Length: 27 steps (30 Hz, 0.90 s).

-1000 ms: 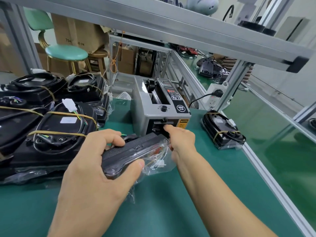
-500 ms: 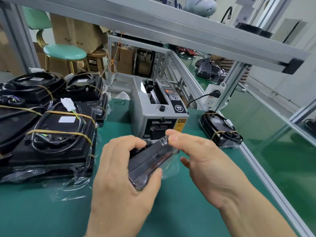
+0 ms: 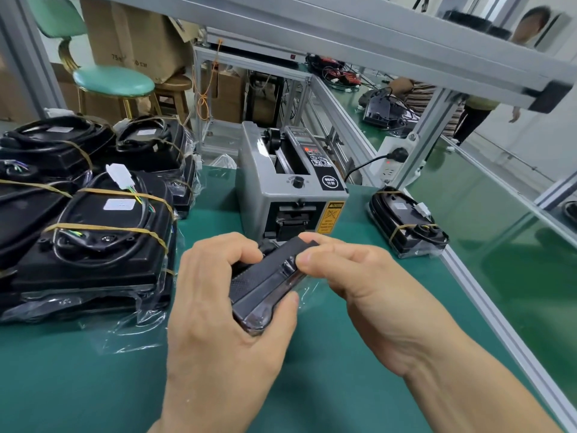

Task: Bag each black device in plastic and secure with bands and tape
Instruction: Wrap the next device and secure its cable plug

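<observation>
A black device [image 3: 265, 284] wrapped in clear plastic is held on edge above the green table, just in front of the grey tape dispenser [image 3: 290, 195]. My left hand [image 3: 218, 310] grips it from below and the left, thumb against its near end and fingers curled over the far side. My right hand [image 3: 359, 276] pinches the upper right edge, fingertips pressing the plastic onto the black surface. Loose plastic trails under my right palm.
Several bagged, rubber-banded black devices [image 3: 103, 232] are stacked at the left. One more bagged device [image 3: 406, 223] lies by the table's right edge rail [image 3: 487, 310]. A metal frame beam [image 3: 343, 29] runs overhead. Stools, boxes and a person stand beyond.
My right hand left the dispenser's slot and came back onto the device's upper edge. The device was pulled nearer and turned steeper in my left hand.
</observation>
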Each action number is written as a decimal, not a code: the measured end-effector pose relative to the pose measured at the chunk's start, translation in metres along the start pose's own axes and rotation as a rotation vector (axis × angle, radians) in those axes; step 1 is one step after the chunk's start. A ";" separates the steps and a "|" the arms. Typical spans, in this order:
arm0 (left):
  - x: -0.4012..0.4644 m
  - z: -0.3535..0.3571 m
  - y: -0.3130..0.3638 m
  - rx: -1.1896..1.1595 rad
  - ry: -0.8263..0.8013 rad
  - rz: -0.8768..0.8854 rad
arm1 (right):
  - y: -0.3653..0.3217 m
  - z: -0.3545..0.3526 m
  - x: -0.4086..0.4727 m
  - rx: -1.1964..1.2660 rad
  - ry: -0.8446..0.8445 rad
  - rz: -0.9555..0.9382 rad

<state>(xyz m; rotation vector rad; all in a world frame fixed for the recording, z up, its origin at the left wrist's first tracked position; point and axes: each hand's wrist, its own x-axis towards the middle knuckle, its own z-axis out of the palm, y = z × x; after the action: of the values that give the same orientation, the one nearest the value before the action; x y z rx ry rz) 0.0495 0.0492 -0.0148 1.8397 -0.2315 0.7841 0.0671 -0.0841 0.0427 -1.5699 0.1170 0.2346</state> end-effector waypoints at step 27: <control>0.002 0.004 0.001 0.023 0.022 0.084 | -0.004 0.002 0.000 -0.042 -0.004 0.047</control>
<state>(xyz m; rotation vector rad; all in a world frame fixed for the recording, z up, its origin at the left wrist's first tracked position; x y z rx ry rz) 0.0523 0.0460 -0.0137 1.8515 -0.2883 0.8683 0.0679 -0.0817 0.0469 -1.6101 0.1466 0.2786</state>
